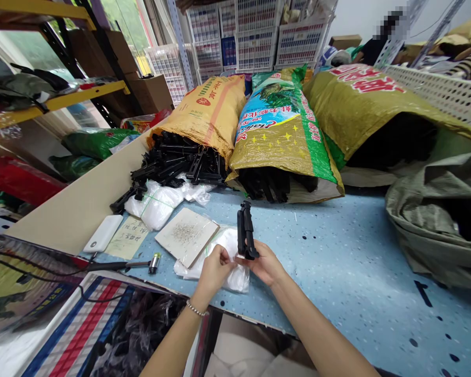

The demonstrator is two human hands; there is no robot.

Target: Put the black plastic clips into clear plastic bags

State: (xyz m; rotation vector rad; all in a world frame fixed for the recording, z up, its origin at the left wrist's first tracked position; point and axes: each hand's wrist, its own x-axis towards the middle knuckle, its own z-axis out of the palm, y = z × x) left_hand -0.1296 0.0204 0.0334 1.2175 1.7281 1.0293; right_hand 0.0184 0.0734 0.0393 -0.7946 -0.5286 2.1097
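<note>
Nearest to us, at six o'clock, our two bare forearms reach up onto the speckled blue table (337,272); a beaded bracelet (196,309) circles the left wrist. Our right hand (266,264) is closed around the foot of one black plastic clip (245,230), hard, matte and angular, which stands upright just past the fingers at twelve o'clock of the hands. Our left hand (215,268) is pinched narrow on the crinkled clear plastic bag (227,256) lying flat beneath both hands.

At ten o'clock of the hands lies one square beige card (186,236) dusted with tiny metal bits, and beside it one small hammer (141,263) with a shiny head. Further to nine o'clock rest a smooth white power bank (103,233) and one handwritten note (129,236).

At twelve o'clock three woven sacks lie on their sides: an orange sack (210,112) spilling a heap of black parts (172,162), too many for us to count, a green and yellow sack (278,125), and an olive sack (361,99). Two soft white bundles (157,201) sit before the heap.
</note>
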